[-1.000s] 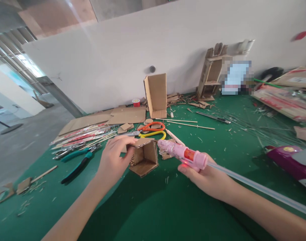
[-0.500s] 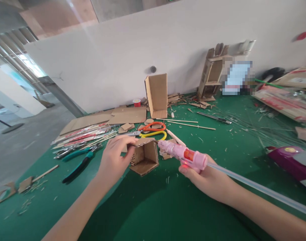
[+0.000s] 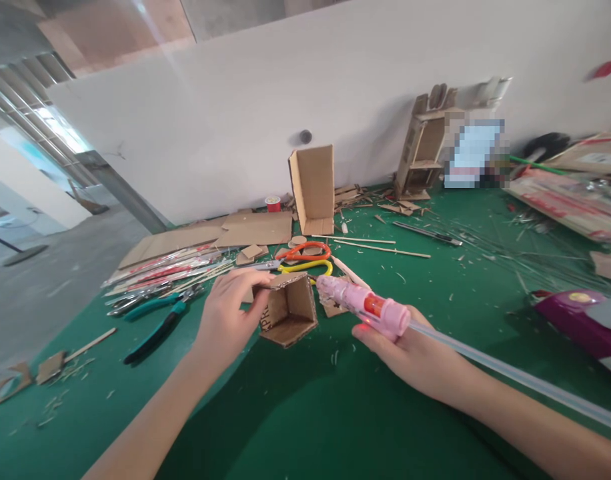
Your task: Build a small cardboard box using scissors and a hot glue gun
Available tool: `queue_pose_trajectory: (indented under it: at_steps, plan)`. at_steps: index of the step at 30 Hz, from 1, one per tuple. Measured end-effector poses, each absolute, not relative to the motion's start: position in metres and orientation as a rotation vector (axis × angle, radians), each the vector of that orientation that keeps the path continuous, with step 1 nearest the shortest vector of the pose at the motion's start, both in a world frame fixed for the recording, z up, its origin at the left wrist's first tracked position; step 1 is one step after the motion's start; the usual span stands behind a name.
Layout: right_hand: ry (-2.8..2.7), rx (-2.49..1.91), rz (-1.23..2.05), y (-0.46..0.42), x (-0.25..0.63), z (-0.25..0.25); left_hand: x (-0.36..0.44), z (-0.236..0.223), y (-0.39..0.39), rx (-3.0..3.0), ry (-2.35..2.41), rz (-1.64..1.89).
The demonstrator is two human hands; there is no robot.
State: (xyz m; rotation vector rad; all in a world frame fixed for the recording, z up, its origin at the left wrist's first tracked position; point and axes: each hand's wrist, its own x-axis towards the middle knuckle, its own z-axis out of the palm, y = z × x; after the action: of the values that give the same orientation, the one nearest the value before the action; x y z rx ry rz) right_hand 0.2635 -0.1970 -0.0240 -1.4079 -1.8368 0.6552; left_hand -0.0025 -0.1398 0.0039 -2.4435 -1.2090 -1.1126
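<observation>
My left hand pinches the left side of a small open cardboard box, whose hollow faces me. In my right hand is a pink hot glue gun with a long clear glue stick running out of its back. Its nozzle points at the box's upper right corner; whether it touches the edge I cannot tell. A small red light glows on the gun's underside. Just behind the box lie scissors with one orange and one yellow handle loop.
Teal-handled pliers and wrapped sticks lie to the left. An L-shaped cardboard piece and a cardboard shelf model stand by the wall. A utility knife and a purple tool are to the right.
My right hand and the glue gun have shifted very slightly, with the gun's back end a little left. The box and my left hand have stayed nearly still.
</observation>
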Motion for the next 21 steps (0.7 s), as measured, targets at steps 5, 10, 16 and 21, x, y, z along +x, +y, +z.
queue_pose_trajectory:
  at_steps: [5,10,16,21]
  plan:
    - [-1.836,-1.341,0.714,-0.197,0.262,-0.018,-0.003,0.003,-0.139,-2.458,-1.205,-1.128]
    - [-1.829,-1.363,0.696,-0.197,0.262,-0.019,-0.003,0.003,-0.14,-2.459,-1.202,-1.119]
    - [-1.826,-1.403,0.625,-0.197,0.263,-0.027,-0.002,0.003,-0.14,-2.449,-1.198,-1.117]
    - [-1.825,-1.404,0.627,-0.197,0.264,-0.032,-0.002,0.003,-0.139,-2.448,-1.201,-1.123]
